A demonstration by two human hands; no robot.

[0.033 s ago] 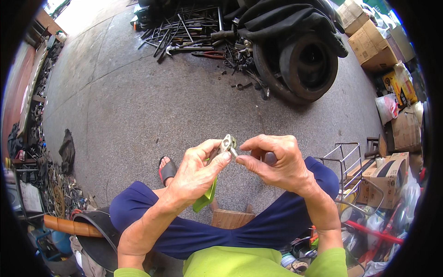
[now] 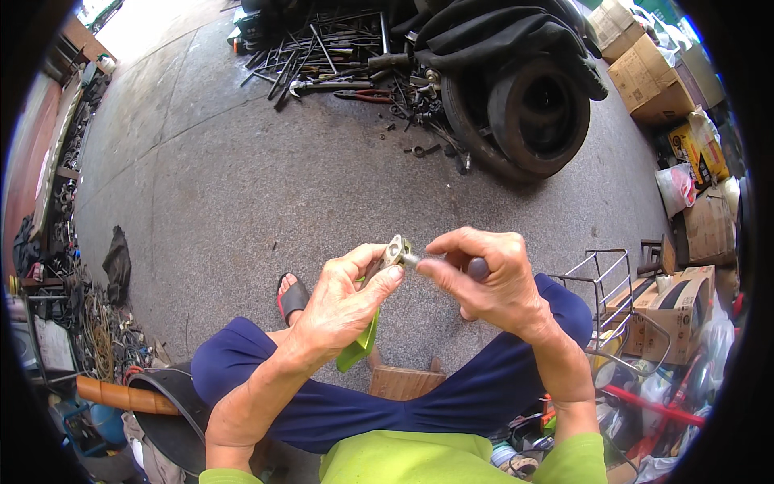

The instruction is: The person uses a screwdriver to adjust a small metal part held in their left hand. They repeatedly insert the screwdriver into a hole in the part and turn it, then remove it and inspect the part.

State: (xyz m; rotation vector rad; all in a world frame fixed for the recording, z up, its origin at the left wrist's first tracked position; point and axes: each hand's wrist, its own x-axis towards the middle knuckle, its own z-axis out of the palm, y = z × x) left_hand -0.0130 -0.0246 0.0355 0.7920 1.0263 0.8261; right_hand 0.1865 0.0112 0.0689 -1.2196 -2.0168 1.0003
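Slightly below the picture's middle, my left hand (image 2: pixel 339 298) grips a small silvery metal fitting (image 2: pixel 394 250) with a short bolt (image 2: pixel 410 260) sticking out rightward. A bright green strip (image 2: pixel 356 345) hangs below that hand. My right hand (image 2: pixel 496 278) is curled round a dark rounded tool handle (image 2: pixel 477 269), its thumb at the outer end of the bolt and its index finger bent above. The rest of that tool is hidden by the fingers.
Ahead lie a heap of metal tools (image 2: pixel 322 56) and black tyres (image 2: pixel 524 137). Cardboard boxes (image 2: pixel 645 81), a wire rack (image 2: pixel 605 266) and bags crowd the right. A black bucket (image 2: pixel 165 431) is lower left; a wooden stool (image 2: pixel 403 379) shows between my knees.
My right hand has shifted a little rightward with the dark handle, its index finger slightly raised and its thumb higher on the bolt. The left hand looks unmoved.
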